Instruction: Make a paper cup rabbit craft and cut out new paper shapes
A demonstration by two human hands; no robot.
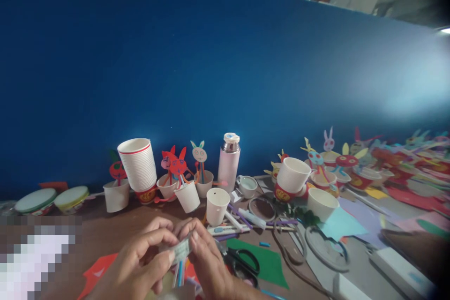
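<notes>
My left hand (140, 262) and my right hand (207, 255) meet low in the middle of the view. Between their fingertips is a small pale, greenish-white piece (183, 249), perhaps a roll of tape or folded paper; its kind does not show clearly. Both hands are closed on it. Below it, blue and white straws (180, 273) show partly. Black-handled scissors (242, 262) lie just right of my right hand, on a green paper sheet (272, 262). A white paper cup (217, 206) with a small hole stands beyond my hands.
A tall stack of paper cups (138, 166) and a pink thermos (229, 161) stand near the blue wall. Cups with paper animal heads (179, 165) line the back. Markers (253, 219), a coiled cable (295, 243), and coloured paper (342, 222) cover the right side.
</notes>
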